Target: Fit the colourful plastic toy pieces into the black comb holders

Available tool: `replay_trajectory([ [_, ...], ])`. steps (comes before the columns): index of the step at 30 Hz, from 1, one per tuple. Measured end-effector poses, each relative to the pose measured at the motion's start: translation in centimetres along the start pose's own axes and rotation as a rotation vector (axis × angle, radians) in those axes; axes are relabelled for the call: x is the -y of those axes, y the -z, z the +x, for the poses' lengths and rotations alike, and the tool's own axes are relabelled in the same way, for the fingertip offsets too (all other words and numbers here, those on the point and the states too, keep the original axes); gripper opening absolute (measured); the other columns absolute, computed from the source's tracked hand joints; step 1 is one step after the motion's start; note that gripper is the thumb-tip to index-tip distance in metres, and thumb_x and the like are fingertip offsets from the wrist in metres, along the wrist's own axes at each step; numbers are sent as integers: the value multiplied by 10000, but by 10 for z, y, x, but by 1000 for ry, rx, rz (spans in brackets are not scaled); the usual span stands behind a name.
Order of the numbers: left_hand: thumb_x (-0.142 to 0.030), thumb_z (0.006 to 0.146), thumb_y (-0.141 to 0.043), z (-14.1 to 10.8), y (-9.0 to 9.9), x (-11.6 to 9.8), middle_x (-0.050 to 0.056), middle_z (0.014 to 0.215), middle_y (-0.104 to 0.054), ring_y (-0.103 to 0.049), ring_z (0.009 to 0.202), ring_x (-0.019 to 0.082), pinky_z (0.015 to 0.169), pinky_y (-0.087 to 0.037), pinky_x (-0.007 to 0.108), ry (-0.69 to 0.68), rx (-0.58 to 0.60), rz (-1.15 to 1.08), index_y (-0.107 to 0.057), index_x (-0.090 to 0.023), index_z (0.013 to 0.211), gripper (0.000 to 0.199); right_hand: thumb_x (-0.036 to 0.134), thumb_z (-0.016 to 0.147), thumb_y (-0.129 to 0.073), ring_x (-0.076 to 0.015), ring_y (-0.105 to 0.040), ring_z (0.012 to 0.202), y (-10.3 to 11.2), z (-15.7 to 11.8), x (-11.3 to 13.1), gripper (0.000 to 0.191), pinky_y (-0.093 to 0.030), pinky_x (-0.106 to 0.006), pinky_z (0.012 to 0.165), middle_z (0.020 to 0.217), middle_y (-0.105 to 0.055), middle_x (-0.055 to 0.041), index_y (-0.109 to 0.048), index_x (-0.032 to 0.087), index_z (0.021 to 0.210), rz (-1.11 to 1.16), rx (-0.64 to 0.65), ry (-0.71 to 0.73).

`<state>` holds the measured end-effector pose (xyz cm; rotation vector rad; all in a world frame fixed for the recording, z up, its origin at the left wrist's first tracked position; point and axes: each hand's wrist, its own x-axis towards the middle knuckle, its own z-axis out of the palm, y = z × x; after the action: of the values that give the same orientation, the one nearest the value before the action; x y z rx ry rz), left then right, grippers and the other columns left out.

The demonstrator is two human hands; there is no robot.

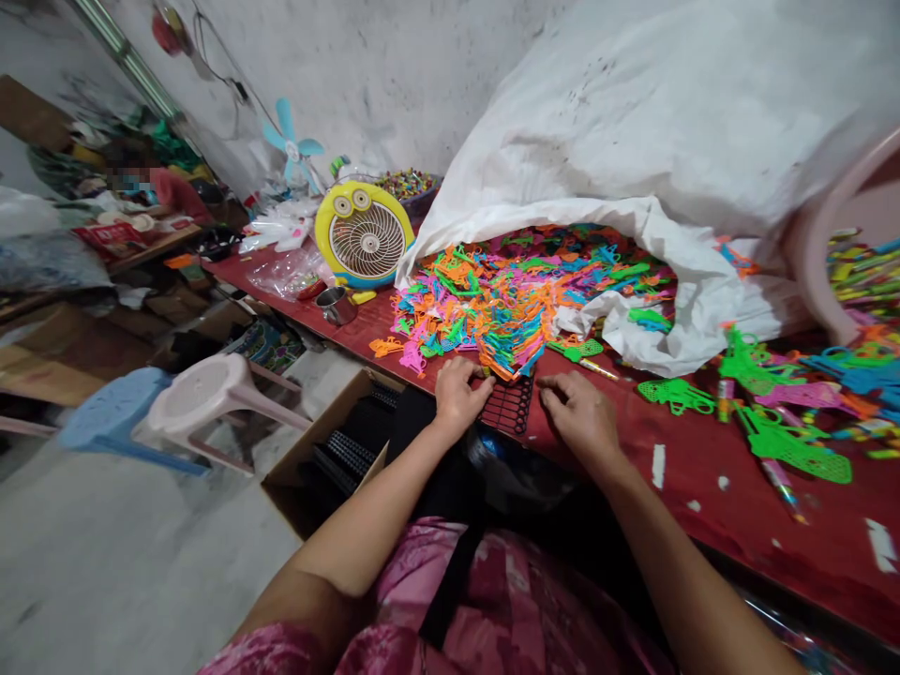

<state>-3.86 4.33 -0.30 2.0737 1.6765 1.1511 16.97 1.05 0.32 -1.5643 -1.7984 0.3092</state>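
Note:
A black grid-like plastic piece (pixel 507 407) lies at the front edge of the red table (pixel 643 487). My left hand (pixel 460 396) is at its left side, thumb and fingers closed near its upper corner; what they hold, if anything, is too small to name. To the right of the grid, my right hand (pixel 580 417) rests with its fingers apart and nothing in them. Just beyond both hands, a heap of colourful plastic pieces (pixel 485 300) spills from a large white sack (pixel 633 122). A green piece (pixel 577 351) lies ahead of my right hand.
A yellow fan (pixel 367 234) and a metal cup (pixel 336 306) stand at the back left. On the right are a pink basin (pixel 819 234) and green pieces (pixel 794 445). A carton (pixel 302 469) and stools (pixel 203 398) are at left. Another person (pixel 179 195) sits far left.

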Motion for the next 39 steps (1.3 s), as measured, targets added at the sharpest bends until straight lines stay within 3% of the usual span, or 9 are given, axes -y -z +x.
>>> replay_trajectory([
  [5, -205, 775, -741, 0, -1, -2, 14, 813, -610, -562, 836, 188, 791, -429, 323, -15, -19, -7, -604, -192, 724, 146, 248, 954, -460, -241, -556, 928, 4, -10, 15, 300, -434, -360, 804, 988, -672, -107, -707, 177, 1110, -171, 16, 284],
  [10, -188, 779, -731, 0, -3, -1, 9, 773, -582, -551, 798, 179, 754, -426, 308, -55, -26, -28, -583, -190, 709, 164, 237, 971, -478, -242, -529, 1013, 2, -12, 27, 270, -388, -361, 814, 1160, -679, -93, -699, 198, 1121, -311, 156, 493],
  [23, -236, 859, -654, -6, -3, 1, 23, 779, -570, -554, 756, 159, 702, -460, 287, -52, -138, -265, -593, -189, 750, 134, 265, 994, -465, -227, -512, 985, -6, -12, 37, 262, -309, -358, 740, 1150, -691, -54, -680, 220, 1137, -412, 156, 491],
  [28, -327, 907, -602, -10, -2, -18, 22, 748, -532, -528, 726, 151, 656, -439, 272, -103, -54, -164, -535, -197, 692, 260, 263, 982, -478, -236, -513, 943, -7, -12, 39, 256, -311, -363, 727, 1077, -701, -75, -690, 214, 1115, -417, 173, 482],
  [31, -294, 901, -584, -10, -2, -23, 29, 782, -550, -541, 736, 151, 656, -442, 267, -87, -62, -141, -552, -197, 730, 199, 244, 984, -467, -244, -520, 1024, -8, -15, 40, 278, -338, -366, 768, 1161, -691, -83, -678, 202, 1160, -384, 149, 462],
  [33, -286, 904, -564, -11, 0, -21, 35, 804, -580, -561, 755, 157, 691, -459, 275, -69, -121, -181, -578, -195, 783, 152, 238, 989, -457, -250, -511, 1105, -9, -17, 40, 290, -358, -371, 825, 1223, -678, -82, -672, 193, 1179, -366, 134, 456],
  [36, -324, 918, -546, -16, 9, -15, 17, 694, -574, -560, 694, 155, 708, -465, 290, -27, -193, -214, -549, -195, 696, 256, 251, 984, -473, -253, -508, 1149, -9, -19, 38, 293, -381, -376, 873, 1248, -672, -81, -668, 193, 1195, -341, 142, 448],
  [39, -344, 933, -515, -27, 21, -10, -3, 594, -542, -535, 601, 138, 646, -458, 276, 52, -189, -243, -511, -198, 644, 324, 256, 976, -481, -260, -522, 1126, -9, -17, 36, 297, -407, -387, 867, 1247, -669, -91, -669, 203, 1200, -319, 155, 439],
])
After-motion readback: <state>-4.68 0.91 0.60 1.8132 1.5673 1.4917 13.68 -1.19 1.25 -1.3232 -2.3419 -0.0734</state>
